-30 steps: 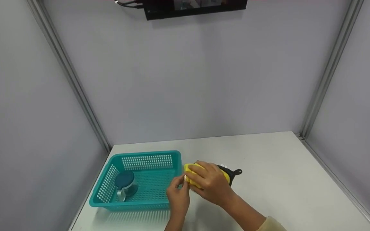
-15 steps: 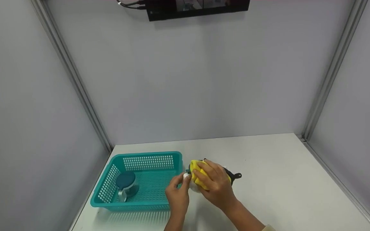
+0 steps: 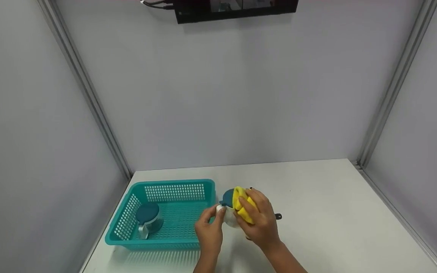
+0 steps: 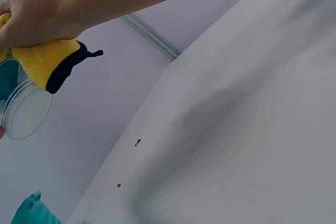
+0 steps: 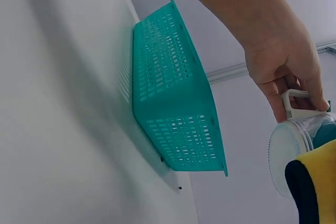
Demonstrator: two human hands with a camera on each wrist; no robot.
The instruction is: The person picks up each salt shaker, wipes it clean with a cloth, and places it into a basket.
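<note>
A clear jar (image 3: 230, 220) with a dark blue-green lid (image 3: 227, 198) is held up above the table. My left hand (image 3: 209, 231) pinches its pale handle (image 5: 296, 113), best seen in the right wrist view. With curled fingers my right hand (image 3: 260, 218) grips a yellow cloth (image 3: 240, 199) edged in black and presses it on the jar's lid and side. In the left wrist view the cloth (image 4: 42, 64) drapes over the jar (image 4: 29, 114), whose round base faces the camera. The cloth and fingers cover the jar's right side.
Left of the hands stands a teal plastic basket (image 3: 159, 242) on the white table (image 3: 317, 212). Inside it, at the left, is a similar lidded jar (image 3: 148, 217) with a handle. Walls surround the table, and a black monitor (image 3: 235, 14) hangs at the back.
My right hand has turned and shifted slightly right with the cloth, uncovering the jar's lid and body. Less of the cloth's black edge shows. My left hand stays nearly still on the handle.
</note>
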